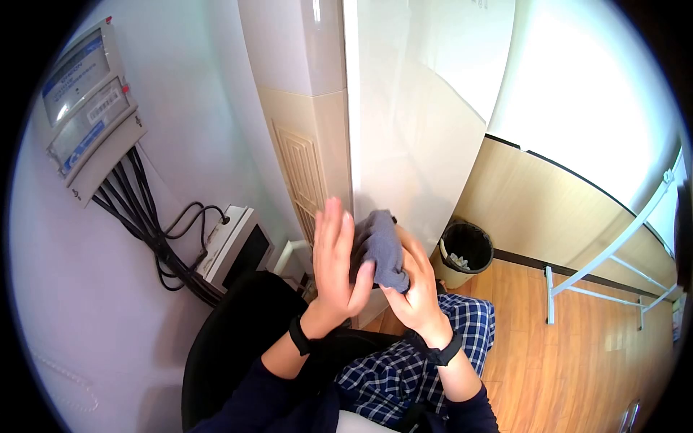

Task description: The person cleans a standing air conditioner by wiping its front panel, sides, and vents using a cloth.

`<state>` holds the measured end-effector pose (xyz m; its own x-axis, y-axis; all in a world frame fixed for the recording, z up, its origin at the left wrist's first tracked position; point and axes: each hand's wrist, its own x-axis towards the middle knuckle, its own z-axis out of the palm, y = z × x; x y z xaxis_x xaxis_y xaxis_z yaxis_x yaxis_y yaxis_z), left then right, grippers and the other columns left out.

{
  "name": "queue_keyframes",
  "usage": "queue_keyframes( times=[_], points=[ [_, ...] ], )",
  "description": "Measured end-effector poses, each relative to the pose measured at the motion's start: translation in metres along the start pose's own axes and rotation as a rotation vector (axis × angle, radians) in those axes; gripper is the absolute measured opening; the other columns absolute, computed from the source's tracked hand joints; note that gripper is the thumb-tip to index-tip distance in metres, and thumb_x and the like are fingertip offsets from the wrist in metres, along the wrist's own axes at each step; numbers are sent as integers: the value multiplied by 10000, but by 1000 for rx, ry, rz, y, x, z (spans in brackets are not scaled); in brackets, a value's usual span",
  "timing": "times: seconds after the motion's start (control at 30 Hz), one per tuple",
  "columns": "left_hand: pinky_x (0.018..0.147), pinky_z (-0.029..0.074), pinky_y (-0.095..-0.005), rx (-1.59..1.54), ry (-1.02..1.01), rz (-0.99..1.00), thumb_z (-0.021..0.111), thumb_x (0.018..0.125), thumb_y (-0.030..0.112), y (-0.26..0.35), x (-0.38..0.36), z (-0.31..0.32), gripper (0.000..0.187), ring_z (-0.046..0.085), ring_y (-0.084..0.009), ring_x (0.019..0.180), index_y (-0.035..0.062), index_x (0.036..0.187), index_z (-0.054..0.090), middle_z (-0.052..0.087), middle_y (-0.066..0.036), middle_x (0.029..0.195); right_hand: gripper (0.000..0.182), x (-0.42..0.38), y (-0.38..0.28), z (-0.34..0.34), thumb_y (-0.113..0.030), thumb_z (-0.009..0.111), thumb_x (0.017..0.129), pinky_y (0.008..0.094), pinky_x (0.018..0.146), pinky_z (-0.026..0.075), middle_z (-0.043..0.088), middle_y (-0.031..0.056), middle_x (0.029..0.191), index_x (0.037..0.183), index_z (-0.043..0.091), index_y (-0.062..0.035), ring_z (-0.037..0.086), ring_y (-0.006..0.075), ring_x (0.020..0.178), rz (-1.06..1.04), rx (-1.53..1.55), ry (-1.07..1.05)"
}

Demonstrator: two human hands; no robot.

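A crumpled dark grey cloth (pixel 382 249) is at the centre of the head view, in front of a glossy cream cabinet-like unit (pixel 411 137). My right hand (pixel 417 285) holds it from the right, with the fingers behind the cloth and partly hidden. Just left of the cloth, my left hand (pixel 335 267) is upright with its fingers stretched out, and its thumb points towards the cloth's lower edge. Whether that thumb touches the cloth is hard to tell. Both wrists wear black bands.
A bin with a black liner (pixel 468 249) stands on the wooden floor beyond my right hand. Black cables (pixel 144 216) run down the left wall to a white box (pixel 234 249). A black chair (pixel 231 346) is at lower left, a metal stand (pixel 599 245) at right.
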<state>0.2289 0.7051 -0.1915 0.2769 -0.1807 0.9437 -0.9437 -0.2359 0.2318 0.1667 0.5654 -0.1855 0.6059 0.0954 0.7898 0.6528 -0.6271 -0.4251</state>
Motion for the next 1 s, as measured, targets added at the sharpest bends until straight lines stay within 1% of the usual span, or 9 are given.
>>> queue_keyframes(
  times=[0.3, 0.43, 0.5, 0.53, 0.63, 0.7, 0.8, 0.83, 1.0],
  points=[
    [935, 354, -461, 99, 154, -106, 672, 704, 0, 1, -23, 5, 743, 436, -401, 1140, -29, 1347, 301, 422, -256, 1270, 620, 107, -29, 8, -206, 666, 693, 545, 1051, 270, 372, 164, 1400, 1258, 455, -65, 350, 417, 1270, -399, -234, 165],
    [873, 369, -431, 197, 192, -103, 614, 679, -84, -11, -16, 11, 616, 467, -361, 1041, -20, 1262, 424, 476, -191, 1210, 554, 121, -18, 30, -96, 593, 696, 546, 1067, 238, 349, 155, 1413, 1235, 468, -72, 297, 404, 1304, -389, -419, 174],
    [870, 371, -426, 221, 200, -99, 602, 647, -89, -18, -31, 19, 588, 470, -345, 1025, -11, 1217, 482, 499, -163, 1188, 536, 101, -5, 37, -88, 593, 694, 556, 1061, 238, 363, 182, 1393, 1215, 474, -55, 306, 419, 1296, -299, -447, 174],
    [861, 372, -421, 205, 186, -129, 568, 624, -72, -21, -43, 24, 555, 473, -322, 999, 13, 1171, 532, 525, -130, 1155, 529, 86, 10, 41, -161, 597, 766, 569, 1066, 209, 319, 281, 1382, 1241, 415, -17, 278, 479, 1289, -289, -469, 151],
    [850, 371, -419, 282, 32, -86, 532, 648, -51, -29, -80, 29, 546, 476, -301, 984, 26, 1188, 530, 531, -118, 1157, 483, 43, 29, 46, -116, 594, 759, 558, 1065, 224, 367, 275, 1346, 1206, 448, -1, 305, 471, 1275, -141, -453, 95],
    [911, 364, -427, 270, -6, -137, 507, 682, -52, -27, -88, 25, 513, 470, -292, 1052, 49, 1183, 554, 534, -108, 1187, 455, 18, 45, 44, -82, 577, 762, 554, 1045, 256, 397, 254, 1330, 1198, 474, -8, 327, 454, 1270, -20, -412, 62],
    [985, 347, -444, 191, 43, -143, 496, 704, -62, -31, -84, 20, 498, 448, -318, 1166, 50, 1186, 556, 526, -108, 1244, 354, -2, 49, 43, -81, 549, 822, 412, 980, 351, 503, 207, 1207, 1153, 487, 27, 486, 368, 1118, 121, -275, 173],
    [988, 345, -453, 166, 49, -125, 492, 702, -64, -31, -78, 18, 503, 443, -334, 1180, 38, 1192, 546, 519, -121, 1255, 495, -5, 45, 41, -80, 585, 751, 531, 1030, 278, 411, 266, 1311, 1216, 461, 36, 334, 501, 1239, 97, -189, 156],
    [1021, 295, -515, 44, 129, -58, 498, 699, -39, -30, -35, 16, 522, 386, -419, 1247, -14, 1221, 494, 475, -203, 1294, 467, 9, 15, 35, -154, 644, 754, 532, 1011, 307, 491, 220, 1260, 1180, 534, 3, 424, 446, 1199, -150, -145, 177]
  ],
)
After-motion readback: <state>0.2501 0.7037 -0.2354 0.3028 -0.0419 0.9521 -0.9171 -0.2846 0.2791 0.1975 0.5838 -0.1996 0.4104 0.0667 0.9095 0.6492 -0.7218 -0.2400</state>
